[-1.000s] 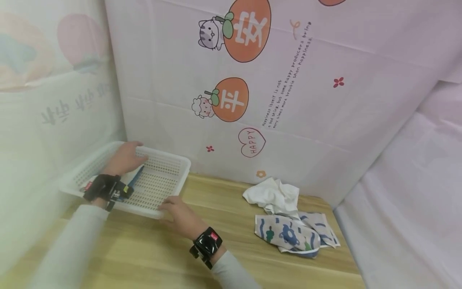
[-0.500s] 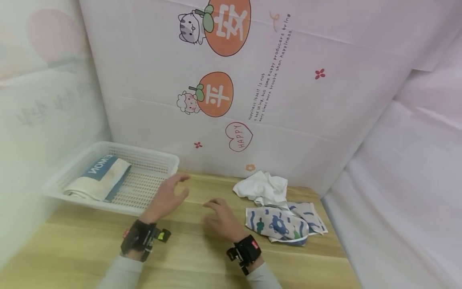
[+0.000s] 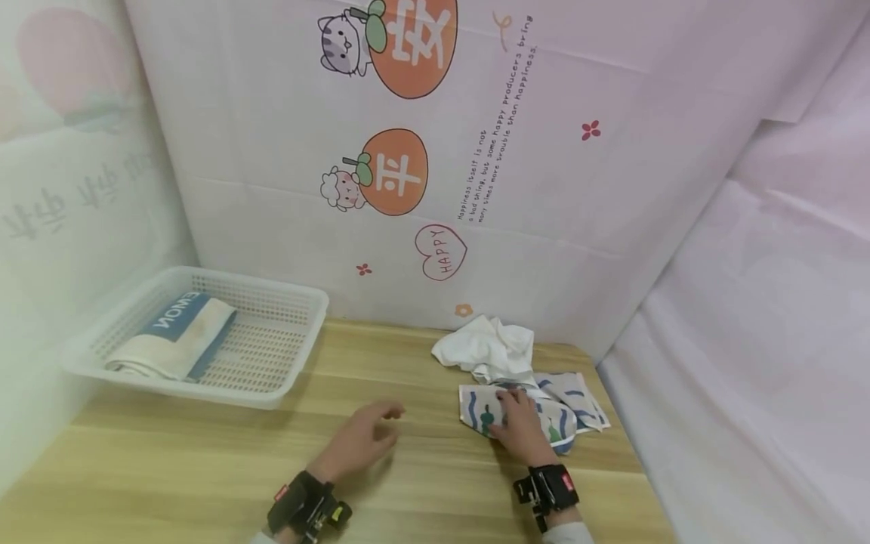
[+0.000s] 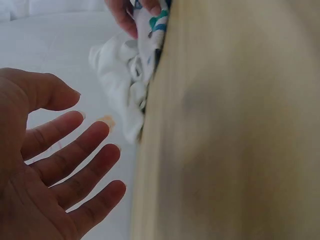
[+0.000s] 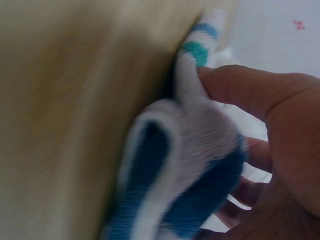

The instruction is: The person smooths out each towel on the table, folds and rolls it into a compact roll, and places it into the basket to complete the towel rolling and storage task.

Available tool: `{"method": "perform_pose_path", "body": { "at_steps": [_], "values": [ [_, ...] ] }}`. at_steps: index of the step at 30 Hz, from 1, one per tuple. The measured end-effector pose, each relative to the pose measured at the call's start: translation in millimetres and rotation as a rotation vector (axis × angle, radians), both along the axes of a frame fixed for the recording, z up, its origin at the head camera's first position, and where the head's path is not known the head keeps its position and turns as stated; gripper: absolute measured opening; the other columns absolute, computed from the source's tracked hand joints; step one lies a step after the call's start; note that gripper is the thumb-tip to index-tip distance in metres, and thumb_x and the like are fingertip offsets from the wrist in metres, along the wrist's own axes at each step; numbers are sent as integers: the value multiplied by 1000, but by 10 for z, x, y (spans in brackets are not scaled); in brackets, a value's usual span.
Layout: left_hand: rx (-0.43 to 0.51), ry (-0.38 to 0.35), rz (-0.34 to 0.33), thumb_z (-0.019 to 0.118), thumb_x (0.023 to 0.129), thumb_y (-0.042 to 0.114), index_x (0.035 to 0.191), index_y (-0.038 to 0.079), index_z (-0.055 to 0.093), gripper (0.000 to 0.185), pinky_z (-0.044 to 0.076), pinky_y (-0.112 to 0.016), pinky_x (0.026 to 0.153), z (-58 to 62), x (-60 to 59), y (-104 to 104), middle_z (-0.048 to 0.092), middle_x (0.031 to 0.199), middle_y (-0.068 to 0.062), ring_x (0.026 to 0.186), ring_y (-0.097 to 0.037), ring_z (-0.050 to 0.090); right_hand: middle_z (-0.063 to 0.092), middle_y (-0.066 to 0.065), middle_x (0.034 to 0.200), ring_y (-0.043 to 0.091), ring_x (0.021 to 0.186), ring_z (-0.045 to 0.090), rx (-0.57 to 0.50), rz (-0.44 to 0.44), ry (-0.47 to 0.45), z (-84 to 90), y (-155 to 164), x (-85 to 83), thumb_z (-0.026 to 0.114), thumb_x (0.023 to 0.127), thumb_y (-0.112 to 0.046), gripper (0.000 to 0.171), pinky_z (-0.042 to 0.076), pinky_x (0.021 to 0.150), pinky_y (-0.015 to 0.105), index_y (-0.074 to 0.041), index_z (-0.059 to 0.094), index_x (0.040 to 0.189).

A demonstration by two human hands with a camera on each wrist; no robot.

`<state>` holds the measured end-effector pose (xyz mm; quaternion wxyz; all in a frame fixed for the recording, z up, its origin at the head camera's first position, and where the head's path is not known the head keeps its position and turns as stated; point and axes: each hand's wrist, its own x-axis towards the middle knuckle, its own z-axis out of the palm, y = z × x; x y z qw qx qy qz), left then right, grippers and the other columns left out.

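Right hand reached patterned cloth, pinching | left hand relaxed

soft, even, bright light with faint shadows; both wrist views are motion-blurred.

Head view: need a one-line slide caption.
Right hand grips patterned cloth on wooden table; left hand open nearby.

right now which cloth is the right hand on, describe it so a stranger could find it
Start at the wooden table and go to its far right corner, where two cloths lie. The right hand pinches the patterned cloth, white with blue and green squiggles; the plain white cloth sits behind it.
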<state>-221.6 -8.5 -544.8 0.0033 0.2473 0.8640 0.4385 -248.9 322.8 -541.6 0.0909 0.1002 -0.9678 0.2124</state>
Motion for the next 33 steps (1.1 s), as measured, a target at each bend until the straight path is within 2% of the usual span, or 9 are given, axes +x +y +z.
{"method": "perform_pose_path", "body": {
  "at_steps": [4,8,12,15,19,22,25,29,33],
  "values": [
    [-21,3,-56,68,95,14,132,8,61,39,54,-48,100,-81,64,76,67,127,-8,117,-26,64,58,22,121,35,107,56,-23,-46,-49,-89,87,67,79,88,-15,53,52,83,47,1,57,134],
    [-31,20,-75,68,95,14,131,7,62,37,55,-46,99,-65,103,131,69,124,-8,115,-25,65,65,9,99,22,88,62,-70,-48,-56,-120,46,149,82,85,-19,38,53,73,40,-5,63,115],
    [-65,38,-90,68,95,14,131,6,62,37,54,-45,99,-26,143,182,69,124,-7,114,-24,65,63,-2,85,11,73,56,-79,-21,-139,-130,-73,238,82,84,-30,31,47,61,30,-14,62,101],
    [-90,80,-107,70,92,11,132,6,61,41,54,-45,100,6,169,233,67,127,-7,116,-25,64,62,-7,83,7,70,54,-58,56,-185,-121,-199,300,80,85,-38,30,44,59,26,-18,63,99],
    [-113,193,-131,77,87,12,134,6,60,51,51,-50,104,68,185,318,60,137,-14,124,-31,59,63,-11,88,4,72,55,-98,239,-244,-14,-422,405,75,90,-45,28,44,61,24,-23,65,104],
    [-142,271,-150,81,86,19,133,8,61,52,50,-50,104,112,189,364,60,136,-14,125,-30,57,63,-13,94,2,78,56,-167,360,-209,126,-612,505,71,93,-46,22,46,67,24,-28,64,105],
    [-148,307,-156,82,85,21,121,11,68,40,48,-43,99,138,192,366,68,119,-4,112,-20,60,62,-16,97,1,81,55,-222,419,-95,255,-754,597,71,94,-42,18,46,70,23,-30,63,106],
    [-110,327,-118,83,83,17,101,16,74,21,49,-34,91,211,166,296,69,99,6,95,-10,58,56,-14,98,4,82,51,-232,377,14,364,-785,667,81,88,-32,43,44,70,21,-22,63,125],
    [-55,307,-84,81,84,12,98,14,75,16,56,-29,86,355,109,178,67,100,4,94,-11,63,56,-3,114,13,99,55,-198,256,-20,361,-678,671,89,79,-33,77,49,80,29,-15,52,144]
  ]
}}
